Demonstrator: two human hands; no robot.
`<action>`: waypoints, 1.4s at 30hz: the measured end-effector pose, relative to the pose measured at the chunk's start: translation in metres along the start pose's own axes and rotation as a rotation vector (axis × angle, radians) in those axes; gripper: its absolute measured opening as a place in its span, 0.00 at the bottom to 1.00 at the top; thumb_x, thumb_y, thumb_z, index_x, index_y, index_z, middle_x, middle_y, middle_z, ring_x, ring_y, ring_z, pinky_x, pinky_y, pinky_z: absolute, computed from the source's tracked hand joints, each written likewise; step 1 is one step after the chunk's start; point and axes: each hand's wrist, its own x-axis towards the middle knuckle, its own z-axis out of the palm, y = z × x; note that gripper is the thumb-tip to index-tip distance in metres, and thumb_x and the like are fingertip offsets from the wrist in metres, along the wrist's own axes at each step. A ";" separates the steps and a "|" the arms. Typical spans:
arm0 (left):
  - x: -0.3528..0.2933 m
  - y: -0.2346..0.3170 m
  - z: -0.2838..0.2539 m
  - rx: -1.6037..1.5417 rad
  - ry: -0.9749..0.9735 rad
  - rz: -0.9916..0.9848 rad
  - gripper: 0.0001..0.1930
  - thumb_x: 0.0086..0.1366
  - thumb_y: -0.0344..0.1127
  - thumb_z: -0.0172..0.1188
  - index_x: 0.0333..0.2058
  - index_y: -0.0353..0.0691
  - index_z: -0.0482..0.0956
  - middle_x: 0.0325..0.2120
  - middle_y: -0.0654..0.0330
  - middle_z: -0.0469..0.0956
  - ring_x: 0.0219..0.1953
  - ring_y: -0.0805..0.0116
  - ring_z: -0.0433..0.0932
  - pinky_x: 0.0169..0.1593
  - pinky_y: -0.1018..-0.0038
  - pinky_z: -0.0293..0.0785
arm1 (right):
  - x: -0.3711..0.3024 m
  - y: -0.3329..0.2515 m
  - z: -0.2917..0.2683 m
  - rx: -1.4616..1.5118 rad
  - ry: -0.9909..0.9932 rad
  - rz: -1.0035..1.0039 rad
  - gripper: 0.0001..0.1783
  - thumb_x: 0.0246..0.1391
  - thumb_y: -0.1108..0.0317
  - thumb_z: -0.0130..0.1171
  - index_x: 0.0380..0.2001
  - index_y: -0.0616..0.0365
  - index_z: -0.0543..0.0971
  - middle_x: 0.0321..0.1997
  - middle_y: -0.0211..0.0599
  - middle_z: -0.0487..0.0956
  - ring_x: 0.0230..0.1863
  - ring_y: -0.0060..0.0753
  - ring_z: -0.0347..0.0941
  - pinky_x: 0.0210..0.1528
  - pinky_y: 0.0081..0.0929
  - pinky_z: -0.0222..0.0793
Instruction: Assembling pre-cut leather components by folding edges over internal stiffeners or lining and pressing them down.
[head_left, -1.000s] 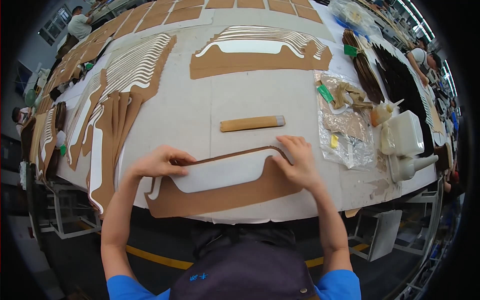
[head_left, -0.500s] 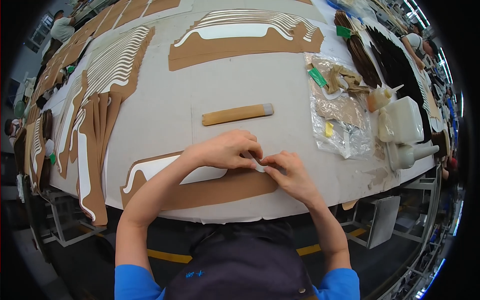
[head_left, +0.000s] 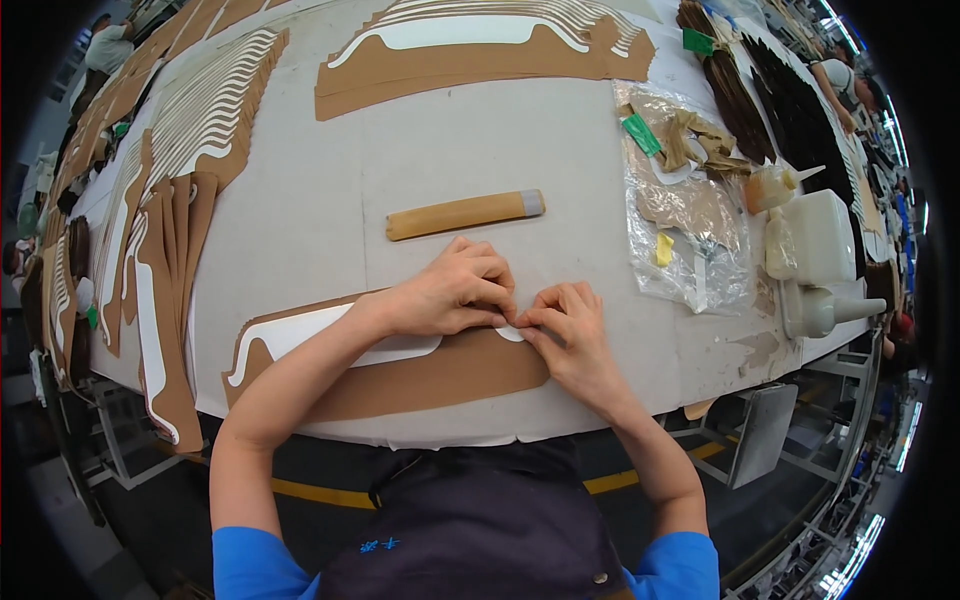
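Note:
A long brown sheet piece (head_left: 430, 382) lies flat near the table's front edge, with a white shaped layer (head_left: 292, 332) along its far side. My left hand (head_left: 455, 290) bends over the far edge towards its right end, fingertips pinched on the edge. Close beside it, my right hand (head_left: 568, 328) pinches the same edge between thumb and fingers. A small white patch (head_left: 511, 334) shows just below the fingertips. The left forearm crosses over the piece and hides part of it. Beyond my hands lies a flat tan bar (head_left: 460, 216) with a grey band at its right end.
Overlapping brown-and-white pieces lie in a far stack (head_left: 480, 60) and a left stack (head_left: 215, 130). To the right are a clear plastic bag (head_left: 700, 270), a white container (head_left: 820, 235), a nozzle bottle (head_left: 772, 190) and dark strips (head_left: 795, 110). A person (head_left: 108, 45) is at far left.
My fingertips have drawn closer together at the piece's far edge, and the raised bit between them is now lower. The whole view has shifted slightly.

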 end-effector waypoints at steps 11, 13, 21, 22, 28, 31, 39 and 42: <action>-0.002 -0.002 -0.004 -0.043 -0.043 0.040 0.08 0.64 0.30 0.68 0.40 0.50 0.90 0.41 0.70 0.78 0.52 0.67 0.73 0.63 0.64 0.59 | -0.005 0.014 -0.004 -0.022 0.007 -0.149 0.15 0.46 0.77 0.68 0.38 0.47 0.89 0.42 0.26 0.78 0.48 0.37 0.71 0.51 0.39 0.61; -0.002 -0.004 -0.004 -0.034 -0.031 0.069 0.09 0.63 0.30 0.69 0.41 0.50 0.90 0.41 0.70 0.78 0.52 0.67 0.73 0.63 0.63 0.60 | -0.004 0.017 -0.007 -0.173 -0.004 -0.298 0.17 0.44 0.75 0.66 0.41 0.51 0.89 0.45 0.31 0.79 0.51 0.40 0.73 0.52 0.41 0.64; -0.007 -0.004 -0.001 0.109 0.071 0.227 0.15 0.59 0.27 0.71 0.44 0.50 0.89 0.44 0.67 0.80 0.48 0.63 0.77 0.57 0.61 0.68 | 0.005 0.001 -0.030 -0.638 -0.275 -0.859 0.22 0.45 0.71 0.62 0.45 0.69 0.84 0.51 0.46 0.78 0.59 0.47 0.74 0.61 0.51 0.69; -0.007 -0.002 0.001 0.194 0.114 0.261 0.13 0.60 0.27 0.69 0.43 0.49 0.87 0.43 0.66 0.79 0.49 0.63 0.77 0.57 0.61 0.68 | 0.005 -0.001 -0.031 -0.709 -0.324 -0.891 0.23 0.45 0.71 0.62 0.46 0.70 0.84 0.52 0.47 0.78 0.60 0.48 0.73 0.62 0.52 0.69; -0.031 0.028 0.020 0.544 0.309 0.248 0.09 0.60 0.28 0.67 0.40 0.40 0.83 0.45 0.60 0.80 0.49 0.63 0.79 0.57 0.61 0.74 | -0.009 0.010 -0.007 -0.105 -0.014 -0.313 0.25 0.45 0.77 0.63 0.51 0.64 0.84 0.50 0.39 0.77 0.56 0.45 0.72 0.58 0.47 0.64; -0.040 0.043 0.032 0.507 0.311 0.058 0.16 0.53 0.26 0.69 0.42 0.37 0.86 0.44 0.59 0.83 0.47 0.61 0.82 0.46 0.66 0.80 | -0.009 0.006 -0.001 -0.115 0.022 -0.283 0.28 0.44 0.79 0.63 0.53 0.61 0.84 0.49 0.37 0.77 0.54 0.44 0.71 0.57 0.45 0.60; -0.043 0.050 0.041 0.473 0.379 -0.024 0.15 0.55 0.26 0.68 0.43 0.36 0.85 0.47 0.58 0.84 0.50 0.59 0.82 0.49 0.64 0.80 | -0.014 -0.005 0.001 -0.376 -0.040 -0.420 0.27 0.47 0.77 0.62 0.54 0.71 0.82 0.54 0.44 0.76 0.59 0.47 0.71 0.61 0.50 0.62; -0.046 0.055 0.045 0.478 0.385 -0.044 0.15 0.56 0.26 0.67 0.44 0.36 0.85 0.47 0.57 0.84 0.51 0.58 0.82 0.51 0.63 0.80 | -0.014 -0.013 0.000 -0.615 -0.123 -0.576 0.27 0.49 0.75 0.60 0.54 0.78 0.80 0.56 0.50 0.76 0.61 0.50 0.72 0.64 0.54 0.64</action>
